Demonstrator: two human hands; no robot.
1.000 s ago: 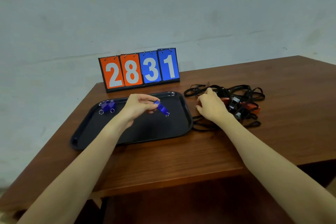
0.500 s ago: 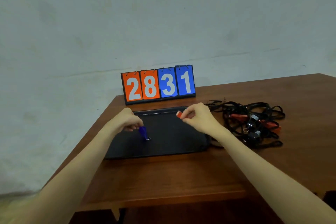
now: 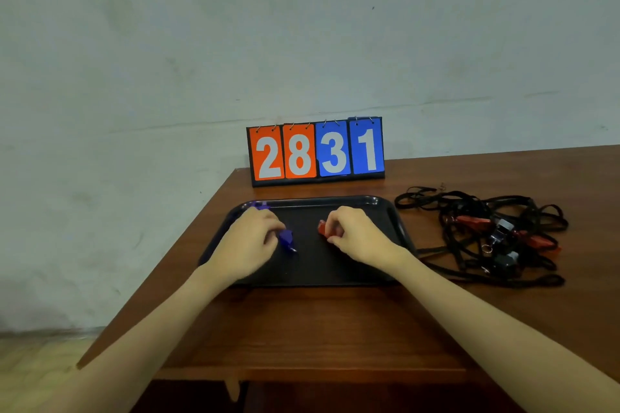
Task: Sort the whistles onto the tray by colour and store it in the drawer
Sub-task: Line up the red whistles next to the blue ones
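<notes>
Whistles being laid down by colour: left hand (image 3: 248, 243) pinches a blue one (image 3: 286, 238), right hand (image 3: 357, 236) a red one (image 3: 322, 228), both low over the tray (image 3: 392, 211); next, release, then reach right to the tangle (image 3: 483, 231).

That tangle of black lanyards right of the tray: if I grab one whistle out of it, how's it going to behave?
Probably floppy: the black lanyards lie in loose overlapping loops on the table. Likely to snag, since the red whistles and black whistles sit knotted within them, so lifting one may drag neighbours. Probably light.
</notes>
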